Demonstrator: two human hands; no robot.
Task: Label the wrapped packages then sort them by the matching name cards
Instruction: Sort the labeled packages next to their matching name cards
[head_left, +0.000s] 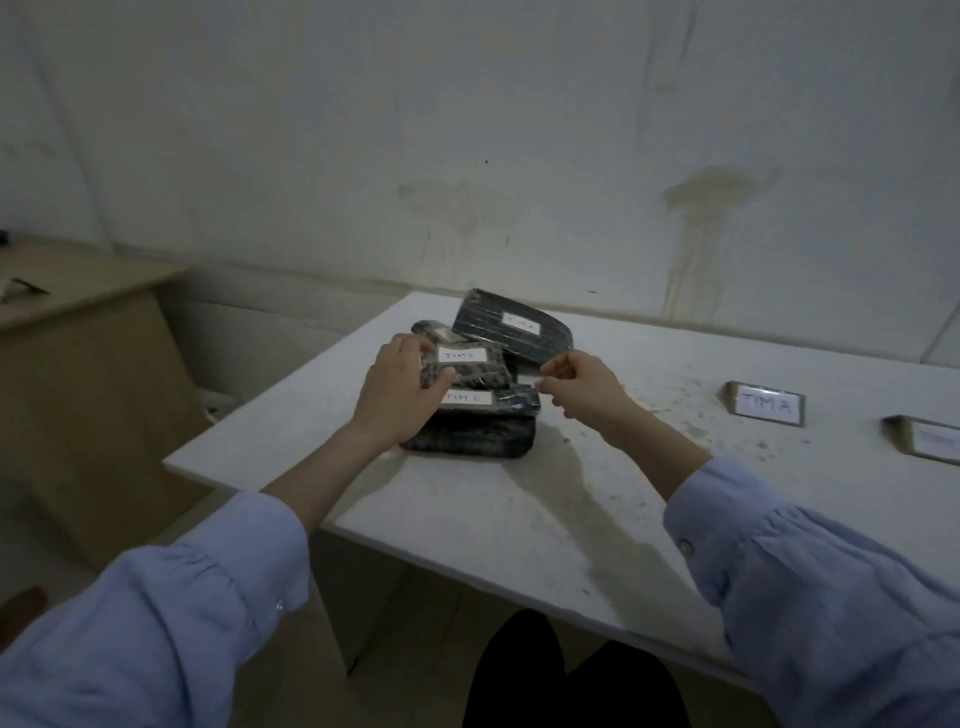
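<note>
Four dark, patterned packages wrapped in glossy clear film are piled on the far left part of a white, speckled table (519, 519). The thick, block-shaped bottom package (467, 441) is laid flat, and a white paper label beginning "TIM" is stuck on its top. The middle package (478, 370) is stacked on it and bears a similar label. The flat package (498, 322), wide and dark, is propped tilted over the back of the pile with its white label facing up.

The rear package (428, 328) is seen only as a corner behind the others, its label mostly hidden. The last letters on all the labels are too blurred to be read.

The middle package is gripped at its left end by the left hand (400, 389), with the thumb laid across the front. The thumb and forefinger of the right hand (582, 387) are pinched together at the flat package's lower edge; whether that edge is gripped cannot be told.

Well apart to the right, a brown-edged standing name card (766, 404) marked "TIMA" is set on the table. A second name card (927, 439) is cut off by the right border, and its writing is unreadable.
</note>
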